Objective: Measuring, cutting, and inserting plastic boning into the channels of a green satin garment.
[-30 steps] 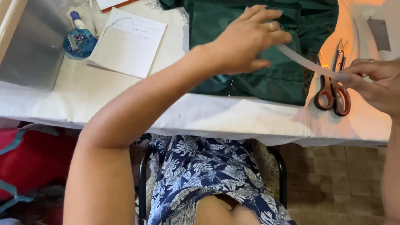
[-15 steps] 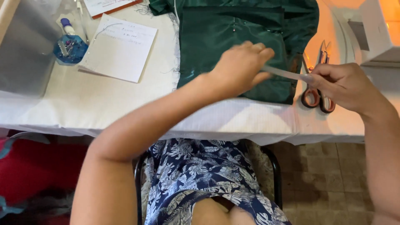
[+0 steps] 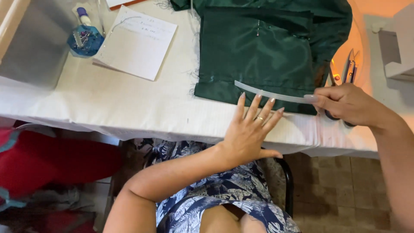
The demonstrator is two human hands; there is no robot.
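A folded dark green satin fabric (image 3: 263, 47) lies on the white table (image 3: 142, 108). Across its near edge runs a thin, clear, slightly curved plastic strip (image 3: 267, 92). My right hand (image 3: 345, 105) pinches the right end of that strip. My left hand (image 3: 252, 129) rests flat with fingers spread on the table's front edge, fingertips just below the strip and the fabric's hem. Scissors (image 3: 349, 71) with dark handles lie beside the fabric, partly under my right hand.
A white sheet of paper (image 3: 138, 41) lies at the left of the fabric. A round blue pin holder (image 3: 85, 39) stands at the far left next to a grey panel (image 3: 34, 43). A white sewing machine (image 3: 399, 47) sits at the right edge. Red cloth (image 3: 47, 159) lies under the table.
My left hand let go of the strip's left end and dropped flat onto the table's front edge. The strip now lies along the fabric's hem, held only by my right hand.
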